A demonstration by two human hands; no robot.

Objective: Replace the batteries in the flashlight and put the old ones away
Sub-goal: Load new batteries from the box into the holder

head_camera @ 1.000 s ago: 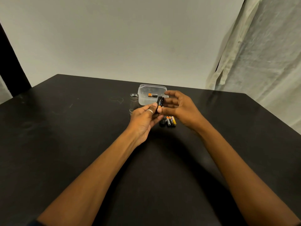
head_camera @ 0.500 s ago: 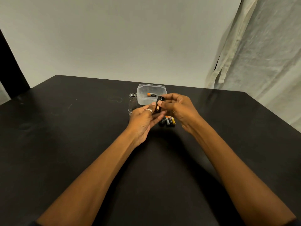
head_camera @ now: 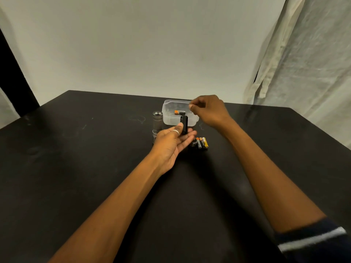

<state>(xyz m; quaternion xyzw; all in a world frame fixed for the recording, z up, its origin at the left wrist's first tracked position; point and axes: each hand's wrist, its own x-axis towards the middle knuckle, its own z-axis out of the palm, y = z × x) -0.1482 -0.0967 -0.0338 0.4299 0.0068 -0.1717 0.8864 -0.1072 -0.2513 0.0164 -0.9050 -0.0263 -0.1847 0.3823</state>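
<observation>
My left hand [head_camera: 171, 143] holds a black battery holder [head_camera: 183, 124] upright between thumb and fingers, just in front of a clear plastic container [head_camera: 168, 118]. One orange-and-black battery [head_camera: 180, 112] lies inside that container. My right hand [head_camera: 210, 111] hovers over the container's right side with its fingers pinched together; whether anything is between them is hidden. The grey flashlight body [head_camera: 157, 122] stands upright, open end up, left of the container. Three batteries [head_camera: 202, 142] lie side by side on the table to the right of my left hand, next to a small dark cap [head_camera: 193, 143].
The black table [head_camera: 95, 168] reaches to a pale wall at the back. A light curtain [head_camera: 303, 63] hangs at the right, beyond the table's right edge. A dark upright surface stands at the far left.
My right hand has left the battery holder and moved up and right, over the container. My left hand has opened somewhat and still holds the holder.
</observation>
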